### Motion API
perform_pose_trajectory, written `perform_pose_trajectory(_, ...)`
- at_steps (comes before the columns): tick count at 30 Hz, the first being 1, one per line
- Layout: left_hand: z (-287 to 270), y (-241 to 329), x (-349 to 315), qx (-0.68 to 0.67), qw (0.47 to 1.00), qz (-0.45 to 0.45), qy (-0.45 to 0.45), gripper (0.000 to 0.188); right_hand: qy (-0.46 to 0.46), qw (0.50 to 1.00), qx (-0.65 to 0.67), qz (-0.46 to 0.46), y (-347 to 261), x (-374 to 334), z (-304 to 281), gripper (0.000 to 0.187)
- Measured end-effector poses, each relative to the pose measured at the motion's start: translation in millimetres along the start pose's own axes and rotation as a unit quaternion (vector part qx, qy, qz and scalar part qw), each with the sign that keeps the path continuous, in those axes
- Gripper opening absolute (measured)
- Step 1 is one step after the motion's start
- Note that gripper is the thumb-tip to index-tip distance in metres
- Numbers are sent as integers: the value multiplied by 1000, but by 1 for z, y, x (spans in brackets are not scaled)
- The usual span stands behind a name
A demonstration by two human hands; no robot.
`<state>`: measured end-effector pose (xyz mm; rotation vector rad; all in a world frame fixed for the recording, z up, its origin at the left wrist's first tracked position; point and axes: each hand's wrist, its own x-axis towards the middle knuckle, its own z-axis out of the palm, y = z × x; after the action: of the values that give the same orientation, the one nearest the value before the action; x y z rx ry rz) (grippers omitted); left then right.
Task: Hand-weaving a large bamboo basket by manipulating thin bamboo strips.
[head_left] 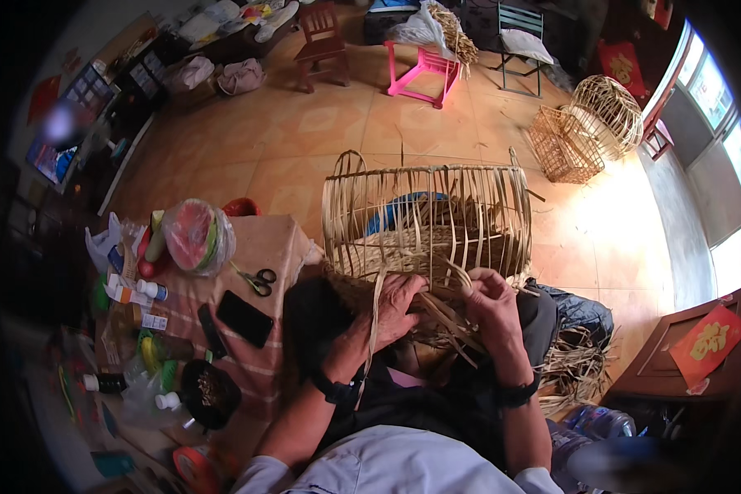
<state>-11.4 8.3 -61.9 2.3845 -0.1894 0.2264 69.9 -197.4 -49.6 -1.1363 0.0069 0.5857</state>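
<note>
A half-woven basket [426,177] of flat tan strips rests across my lap, its open slatted side facing away from me. At its near, densely woven edge, my left hand [393,305] is closed, fingers bent against the weave. A long loose strip [374,329] hangs down over that hand. Close by on the right, my right hand [494,300] pinches a curved weaving strip [463,275] between thumb and fingers. Several loose strip ends [449,317] fan out below, between both hands. The fingertips of my left hand are partly hidden in the weave.
A covered table [255,379] on the left bears scissors [259,281], a black phone [245,319], bottles and a wrapped watermelon [196,235]. Loose strips [580,362] lie in a heap at my right. Beyond are a pink stool [424,74], chairs and finished-looking baskets [564,144].
</note>
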Motion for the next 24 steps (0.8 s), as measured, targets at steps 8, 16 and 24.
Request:
perform_pose_trajectory(8, -51, 10, -4, -92, 994, -30, 57, 30, -40, 922, -368, -111, -3, 3, 1, 24)
perform_pose_trajectory(16, -41, 37, 0, -16, 996, 27, 84, 29, -104, 949, -283, 90, -2, -25, -18, 27)
perform_pose_trajectory(24, -15, 26, 12, 61, 995, 50, 62, 32, 21, 973, 217, -82, -7, -17, -88, 26)
